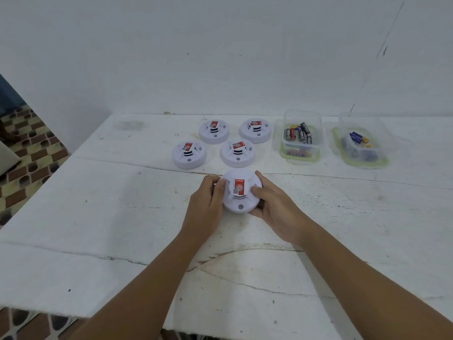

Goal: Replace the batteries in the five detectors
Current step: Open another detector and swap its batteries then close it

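On the white table (pixel 98 217), which is scuffed and cracked and fills most of the view, everything sits toward the far edge against a plain white wall (pixel 220 45); at 9 o'clock, beyond the table's left edge, lies patterned brown floor (pixel 29 153). At 2 o'clock stand two clear tubs well apart from the hands: the left tub (pixel 302 136) holds red and black batteries (pixel 297 133), the right tub (pixel 362 141) blue and yellow ones (pixel 358 138); their print is too small to read. At 12 o'clock four white round detectors stand in two rows, back left (pixel 214 131), back right (pixel 255 130), front left (pixel 189 155) and front right (pixel 237 152), each with a red and white label on its raised middle, the writing too blurred to read. Nothing lies between them and the fifth detector (pixel 241 191), at the centre, just in front of the front pair. The left hand (pixel 206 204) grips its left rim with curled fingers, thumb on top; the right hand (pixel 274 204) holds its right rim, thumb pressed on the top face, fingers wrapped round the side. Its red label carries a QR code and a round logo, the words unreadable
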